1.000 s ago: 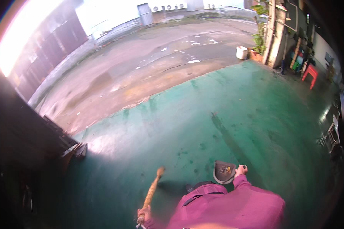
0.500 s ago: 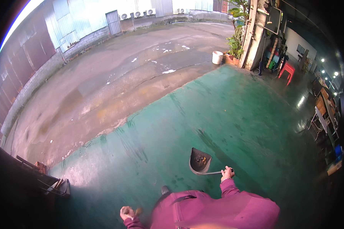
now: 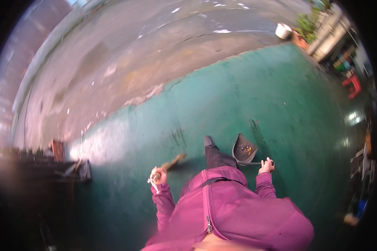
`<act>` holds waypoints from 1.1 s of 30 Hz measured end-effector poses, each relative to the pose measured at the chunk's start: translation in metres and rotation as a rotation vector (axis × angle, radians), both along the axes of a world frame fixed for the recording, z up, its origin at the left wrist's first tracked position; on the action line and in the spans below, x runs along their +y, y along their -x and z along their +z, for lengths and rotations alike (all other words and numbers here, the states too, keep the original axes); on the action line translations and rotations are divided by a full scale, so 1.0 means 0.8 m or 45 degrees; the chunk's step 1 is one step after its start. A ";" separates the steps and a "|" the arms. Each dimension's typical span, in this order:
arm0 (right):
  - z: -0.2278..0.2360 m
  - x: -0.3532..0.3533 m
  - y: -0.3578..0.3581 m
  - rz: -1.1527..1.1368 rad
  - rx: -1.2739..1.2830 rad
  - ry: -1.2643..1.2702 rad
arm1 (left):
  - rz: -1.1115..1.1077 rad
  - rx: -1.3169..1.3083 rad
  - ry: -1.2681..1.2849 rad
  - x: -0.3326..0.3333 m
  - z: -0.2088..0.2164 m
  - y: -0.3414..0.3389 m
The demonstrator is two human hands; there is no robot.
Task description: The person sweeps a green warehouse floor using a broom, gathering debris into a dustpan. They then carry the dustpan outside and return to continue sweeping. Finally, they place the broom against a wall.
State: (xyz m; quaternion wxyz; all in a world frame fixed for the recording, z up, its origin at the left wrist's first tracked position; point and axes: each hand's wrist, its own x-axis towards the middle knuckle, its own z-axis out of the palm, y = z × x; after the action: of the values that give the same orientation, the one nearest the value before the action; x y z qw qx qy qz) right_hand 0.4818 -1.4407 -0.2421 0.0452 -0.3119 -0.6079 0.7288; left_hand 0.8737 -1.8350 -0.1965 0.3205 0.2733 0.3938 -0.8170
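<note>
My right hand (image 3: 265,166) is closed around the end of a long-handled dustpan's handle. The dark scoop (image 3: 244,149) hangs just ahead of that hand, with bits of debris and something yellow-orange lying in it. My left hand (image 3: 158,175) grips the handle of a broom, with a white string loop at the wrist side. The broom's brownish head (image 3: 174,162) points forward and right of the hand, slightly blurred. Between the two hands, one of my shoes (image 3: 208,141) shows in front of my body on the green floor.
The green floor (image 3: 222,96) meets rough grey concrete (image 3: 125,62) along a broken edge. A white bucket (image 3: 283,31) and plants (image 3: 307,27) stand by a pillar (image 3: 329,35) at far right, near a red stool (image 3: 352,86). Dark clutter (image 3: 77,170) lies at left.
The view has tilted down and turned left. My left hand has come forward, bringing the broom head into clearer sight. One leg has stepped ahead; the dustpan remains in my right hand.
</note>
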 end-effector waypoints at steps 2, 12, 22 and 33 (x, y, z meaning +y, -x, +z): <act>-0.009 -0.050 0.041 -0.055 -0.110 -0.035 | 0.165 0.136 -0.350 -0.040 0.005 0.028; 0.045 -0.274 0.230 0.159 -0.279 -0.033 | 0.405 -0.085 0.020 -0.141 0.095 0.159; 0.015 -0.554 0.363 -0.041 -0.345 -0.031 | -0.103 -0.509 0.543 -0.423 -0.072 0.189; 0.043 -0.853 0.461 0.254 -0.272 -0.126 | -0.537 -0.238 0.478 -0.800 -0.199 0.476</act>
State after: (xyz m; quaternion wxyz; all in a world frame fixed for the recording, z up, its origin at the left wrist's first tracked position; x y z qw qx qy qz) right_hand 0.1129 -2.1233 -0.2074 -0.0769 -0.3231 -0.6724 0.6615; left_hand 0.4927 -2.4753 -0.3559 0.2235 0.3589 0.1390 -0.8955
